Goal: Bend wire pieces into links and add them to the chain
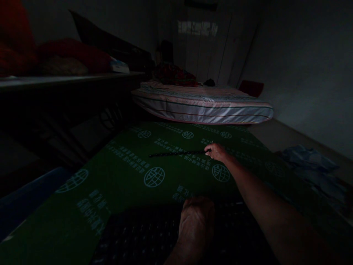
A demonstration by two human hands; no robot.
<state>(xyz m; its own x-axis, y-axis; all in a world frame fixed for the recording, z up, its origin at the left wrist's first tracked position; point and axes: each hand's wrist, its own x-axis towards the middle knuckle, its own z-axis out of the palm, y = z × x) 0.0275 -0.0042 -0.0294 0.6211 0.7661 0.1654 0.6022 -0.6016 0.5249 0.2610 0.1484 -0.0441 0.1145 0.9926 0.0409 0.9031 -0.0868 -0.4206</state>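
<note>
On green mat [121, 176], long thin dark stick [176, 153], right hand [217, 151] gripping its end, left hand [196, 219] clenched nearby

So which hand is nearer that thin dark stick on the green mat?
Right. The right hand is at the right end of the stick, apparently gripping it; the left hand rests nearer the camera on dark mesh, apart from it.

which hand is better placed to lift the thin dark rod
Right: the right hand closes on one end of the rod, while the left hand rests apart on the dark mesh.
</note>
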